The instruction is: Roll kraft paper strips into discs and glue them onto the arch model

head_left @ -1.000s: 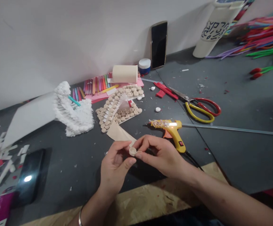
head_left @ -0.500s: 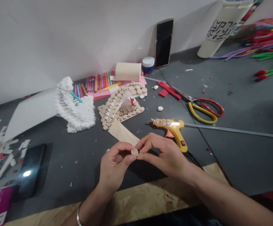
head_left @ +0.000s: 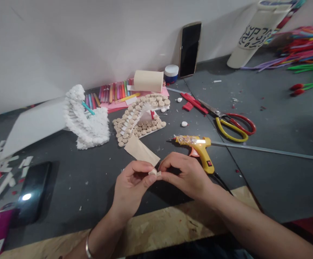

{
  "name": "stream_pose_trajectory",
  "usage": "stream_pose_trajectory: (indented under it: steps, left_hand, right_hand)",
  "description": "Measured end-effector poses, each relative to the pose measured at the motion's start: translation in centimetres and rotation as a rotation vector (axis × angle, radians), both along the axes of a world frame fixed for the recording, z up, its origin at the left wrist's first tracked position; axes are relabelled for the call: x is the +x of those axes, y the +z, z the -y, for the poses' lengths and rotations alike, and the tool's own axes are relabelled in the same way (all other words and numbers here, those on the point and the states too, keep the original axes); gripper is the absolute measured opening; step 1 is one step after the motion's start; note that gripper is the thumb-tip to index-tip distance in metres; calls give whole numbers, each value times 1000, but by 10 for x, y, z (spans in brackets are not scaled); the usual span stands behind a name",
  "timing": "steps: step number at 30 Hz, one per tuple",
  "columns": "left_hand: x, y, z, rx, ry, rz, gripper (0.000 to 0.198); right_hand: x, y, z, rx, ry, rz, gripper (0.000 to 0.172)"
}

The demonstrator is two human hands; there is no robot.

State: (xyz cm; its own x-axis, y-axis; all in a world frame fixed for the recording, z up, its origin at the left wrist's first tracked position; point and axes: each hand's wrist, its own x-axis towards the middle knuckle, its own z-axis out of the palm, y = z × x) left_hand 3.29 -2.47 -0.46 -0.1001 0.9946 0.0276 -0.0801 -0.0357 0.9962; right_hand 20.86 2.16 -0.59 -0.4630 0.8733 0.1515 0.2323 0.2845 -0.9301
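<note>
The left hand [head_left: 132, 190] and right hand [head_left: 185, 176] pinch a paper coil [head_left: 153, 173].

A plain white wall [head_left: 64, 43] rose behind the dark grey tabletop [head_left: 267, 180], which met a strip of bare oriented strand board [head_left: 156, 230] along its near side.

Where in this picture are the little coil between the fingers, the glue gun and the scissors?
Coil [head_left: 153, 173]: head view, on its visible top edge.
Glue gun [head_left: 199, 148]: head view, on the yellow body.
Scissors [head_left: 226, 136]: head view, on the yellow handle.
</note>
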Motion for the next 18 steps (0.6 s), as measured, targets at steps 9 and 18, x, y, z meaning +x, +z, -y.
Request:
stream_pose_trajectory:
  steps: [9,18]
  left_hand:
    - [-8,-3,3,396,-20,-497,17]
    - [-7,4,-1,362,-29,-609,11]
  right_hand:
    - [1,10,2,-454,125,-117,19]
    - [0,1,0,-465,112,-213,18]
